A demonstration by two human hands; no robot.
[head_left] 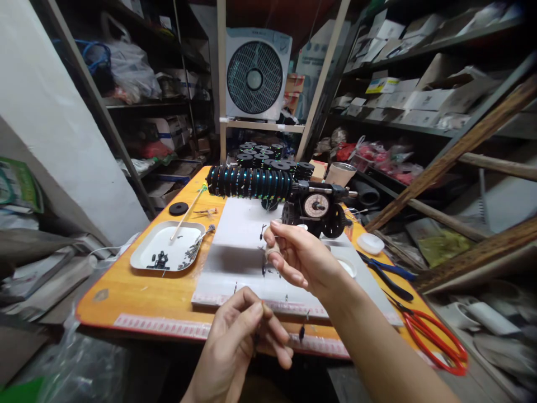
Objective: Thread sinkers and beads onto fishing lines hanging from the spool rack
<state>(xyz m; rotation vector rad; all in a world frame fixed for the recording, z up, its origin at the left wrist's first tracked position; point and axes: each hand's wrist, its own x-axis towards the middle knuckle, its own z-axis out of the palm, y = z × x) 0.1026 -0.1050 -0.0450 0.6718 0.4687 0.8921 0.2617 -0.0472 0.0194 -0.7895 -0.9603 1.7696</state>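
Note:
My left hand [241, 336] is at the table's front edge, thumb and index finger pinched together on something too small to name. Above and to its right, my right hand [300, 254] hovers over the white board [235, 224] with its fingers curled in a pinch. One of its fingers has a pale wrap, and whatever it may hold is hidden. Behind the hands stands a winding machine [316, 204] with a round dial, gears and a row of black spools [251, 183] on its shaft. Small dark parts [302, 333] lie near the hands.
At left are a white tray [140, 254] of small black and metal parts, a thin stick [187, 215] and a black disc [178, 209]. At right lie red-handled scissors [436, 341], pliers [388, 274] and a white lid [371, 243]. More spools [260, 154] and a fan [255, 78] stand behind.

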